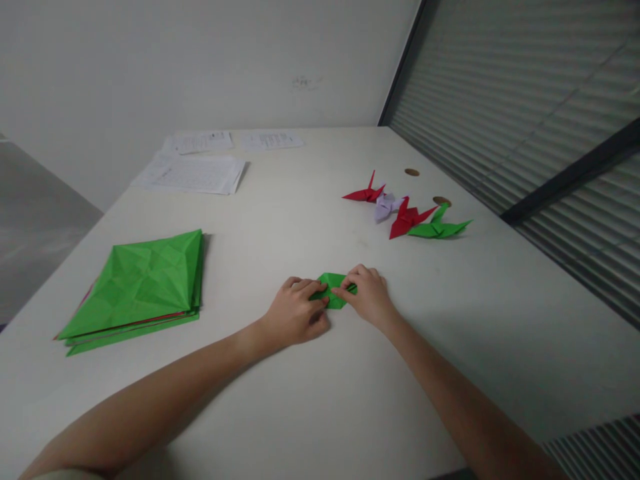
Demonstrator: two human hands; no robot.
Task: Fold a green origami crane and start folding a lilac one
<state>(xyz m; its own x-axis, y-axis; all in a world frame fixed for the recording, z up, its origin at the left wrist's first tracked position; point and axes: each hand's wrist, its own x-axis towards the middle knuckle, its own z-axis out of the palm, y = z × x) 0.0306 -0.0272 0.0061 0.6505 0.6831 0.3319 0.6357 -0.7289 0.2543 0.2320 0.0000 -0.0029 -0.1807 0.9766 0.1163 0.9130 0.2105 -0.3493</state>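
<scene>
A small folded piece of green paper [332,291] lies on the white table [310,400] in front of me. My left hand [296,311] pinches its left side, fingers curled onto the paper. From the right, my right hand [367,293] presses fingertips on the paper's right edge. Both hands rest on the tabletop, and part of the paper is hidden under the fingers.
A stack of creased green and red paper sheets [137,285] lies at the left. Several folded paper cranes, red [365,193], pale purple [386,206], red [406,217] and green [439,227], sit at the right. Printed white sheets [193,173] lie at the far edge. Window blinds run along the right.
</scene>
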